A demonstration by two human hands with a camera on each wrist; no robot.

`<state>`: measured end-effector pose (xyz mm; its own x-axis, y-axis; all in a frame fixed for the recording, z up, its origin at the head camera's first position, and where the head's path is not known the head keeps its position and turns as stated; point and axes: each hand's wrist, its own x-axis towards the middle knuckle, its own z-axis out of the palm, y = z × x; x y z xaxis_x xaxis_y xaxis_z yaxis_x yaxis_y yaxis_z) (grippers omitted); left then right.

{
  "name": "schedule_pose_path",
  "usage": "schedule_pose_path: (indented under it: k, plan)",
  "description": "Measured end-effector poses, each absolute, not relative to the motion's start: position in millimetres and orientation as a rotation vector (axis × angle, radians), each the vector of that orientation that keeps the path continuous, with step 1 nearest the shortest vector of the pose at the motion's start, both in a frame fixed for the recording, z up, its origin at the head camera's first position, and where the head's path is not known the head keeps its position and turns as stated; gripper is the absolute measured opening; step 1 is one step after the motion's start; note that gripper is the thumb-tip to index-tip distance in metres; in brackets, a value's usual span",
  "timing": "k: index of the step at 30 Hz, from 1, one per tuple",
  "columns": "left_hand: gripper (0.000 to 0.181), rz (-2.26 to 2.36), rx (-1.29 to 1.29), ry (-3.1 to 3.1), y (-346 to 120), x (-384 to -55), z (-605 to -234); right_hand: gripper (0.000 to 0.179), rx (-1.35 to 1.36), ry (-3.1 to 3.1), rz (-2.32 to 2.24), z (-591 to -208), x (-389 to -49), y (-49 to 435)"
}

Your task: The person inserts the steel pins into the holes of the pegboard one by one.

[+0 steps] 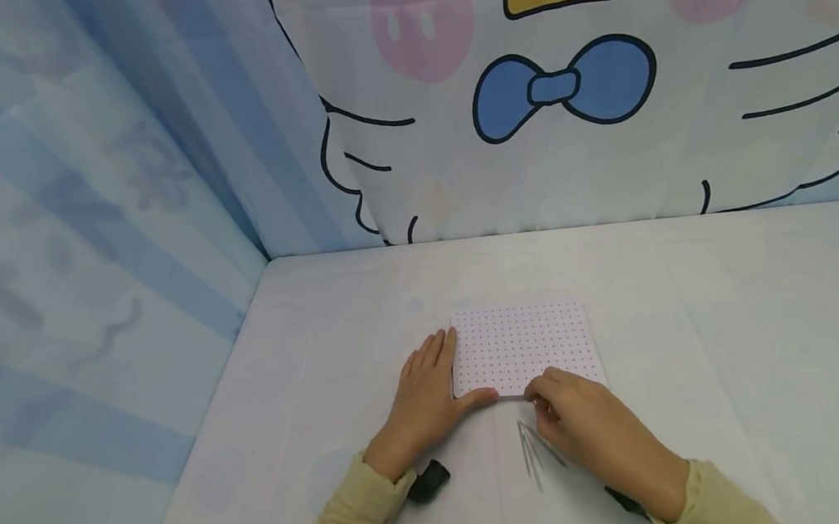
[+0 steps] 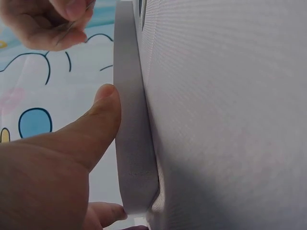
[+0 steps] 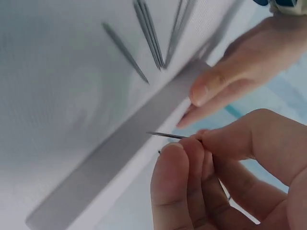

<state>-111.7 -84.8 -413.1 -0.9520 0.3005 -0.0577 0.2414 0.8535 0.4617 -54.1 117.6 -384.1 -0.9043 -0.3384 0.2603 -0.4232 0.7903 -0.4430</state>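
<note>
A white board with a grid of small dots lies flat on the table. My left hand rests at its near left corner, straight fingers along the left side and thumb against the front edge. In the left wrist view that thumb touches the board's thick side. Over the near edge, my right hand pinches a thin metal needle between thumb and fingertips. Its pointed end sticks out toward the board's side in the right wrist view. Several more needles lie on the cloth just in front of the board.
A pale cloth covers the table. Behind it hangs a printed curtain with a blue bow, and another curtain closes off the left side. Black wrist devices sit at both sleeves.
</note>
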Motion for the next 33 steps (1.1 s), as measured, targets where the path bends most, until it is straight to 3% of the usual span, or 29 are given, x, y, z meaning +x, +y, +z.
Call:
schedule_pose_path:
  k: [19,33]
  plan:
    - [0.102,0.671,0.443,2.891,-84.2,-112.6,-411.2,0.014,0.559,-2.714,0.809,-364.8,-72.7,136.3]
    - [0.102,0.677,0.433,2.889,-86.2,-112.2,-412.5,0.011,0.51,-2.686,1.056,-372.9,-96.3,145.5]
